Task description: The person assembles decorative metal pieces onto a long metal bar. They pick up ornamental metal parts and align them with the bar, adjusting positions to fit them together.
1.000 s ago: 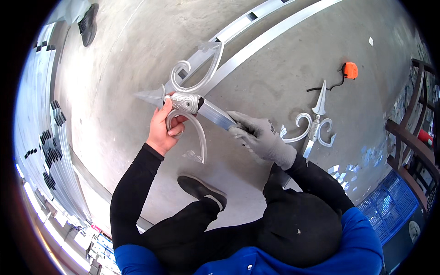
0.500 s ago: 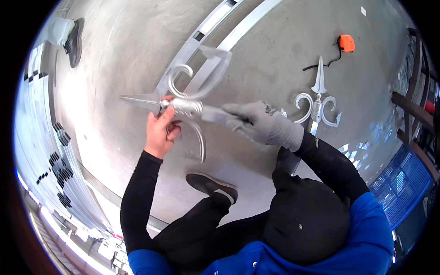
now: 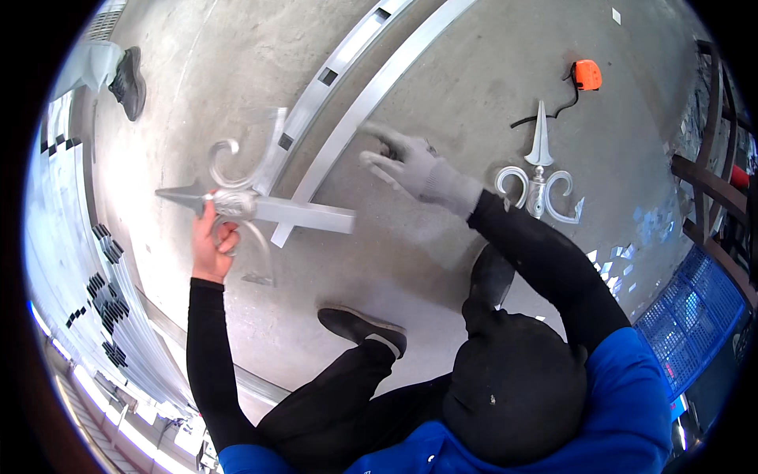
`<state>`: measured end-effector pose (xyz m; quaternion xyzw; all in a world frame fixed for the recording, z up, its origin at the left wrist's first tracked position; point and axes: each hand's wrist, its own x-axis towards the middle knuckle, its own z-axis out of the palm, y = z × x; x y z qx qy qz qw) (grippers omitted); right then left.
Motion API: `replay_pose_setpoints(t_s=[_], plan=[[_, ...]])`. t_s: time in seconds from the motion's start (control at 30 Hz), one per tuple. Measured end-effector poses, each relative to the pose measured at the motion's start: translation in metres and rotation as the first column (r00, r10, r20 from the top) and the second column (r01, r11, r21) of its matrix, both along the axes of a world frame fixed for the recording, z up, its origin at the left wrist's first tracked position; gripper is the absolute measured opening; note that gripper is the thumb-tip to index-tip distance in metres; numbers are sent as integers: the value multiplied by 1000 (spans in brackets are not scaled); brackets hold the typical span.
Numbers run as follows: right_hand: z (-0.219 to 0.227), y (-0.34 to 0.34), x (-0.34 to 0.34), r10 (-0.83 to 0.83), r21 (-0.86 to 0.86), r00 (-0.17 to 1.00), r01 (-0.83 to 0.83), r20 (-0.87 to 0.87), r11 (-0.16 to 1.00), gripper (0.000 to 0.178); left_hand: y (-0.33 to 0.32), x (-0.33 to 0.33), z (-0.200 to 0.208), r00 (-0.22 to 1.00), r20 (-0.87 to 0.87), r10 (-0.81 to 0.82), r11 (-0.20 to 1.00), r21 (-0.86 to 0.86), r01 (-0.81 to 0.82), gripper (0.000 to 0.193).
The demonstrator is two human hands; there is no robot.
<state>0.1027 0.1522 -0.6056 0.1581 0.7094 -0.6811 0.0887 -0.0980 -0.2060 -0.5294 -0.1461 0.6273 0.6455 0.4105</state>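
Observation:
My bare left hand grips a silver metal spear-point finial at the collar below its tip. Two curled scrolls branch from that collar, and a flat square bar runs out to the right. The finial is slightly blurred. My right hand, in a grey knit glove, is held in the air with fingers apart and nothing in it, to the right of the finial, over the floor by the long metal bars. A second, similar finial lies on the floor beyond my right forearm.
An orange tape measure with a black strap lies at the upper right. Small shiny scraps are scattered near a blue plastic crate. Stacked metal tubes line the left side. Another person's shoe shows at upper left.
My left hand has carried the finial to the left. My right hand has let go of its bar and moved up and slightly left, away from it.

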Motion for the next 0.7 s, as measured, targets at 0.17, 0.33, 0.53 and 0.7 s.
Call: replay_pose_setpoints(t_s=[0.17,0.33,0.53,0.7], plan=[[11,14,-64,152,381,973,-207,172,901,37,-46,-31,1,998,16,66,988,142,-68,41],[-25,-4,-23,-84,265,995,66,58,962,23,5,-19,13,987,-145,70,995,78,-59,36],[-17,9,54,-131,-150,991,130,4,980,22,71,15,6,979,-206,-13,998,-69,-1,34],[-4,16,72,-170,-146,984,161,-48,976,24,113,27,3,970,-217,-108,989,-123,83,32]])
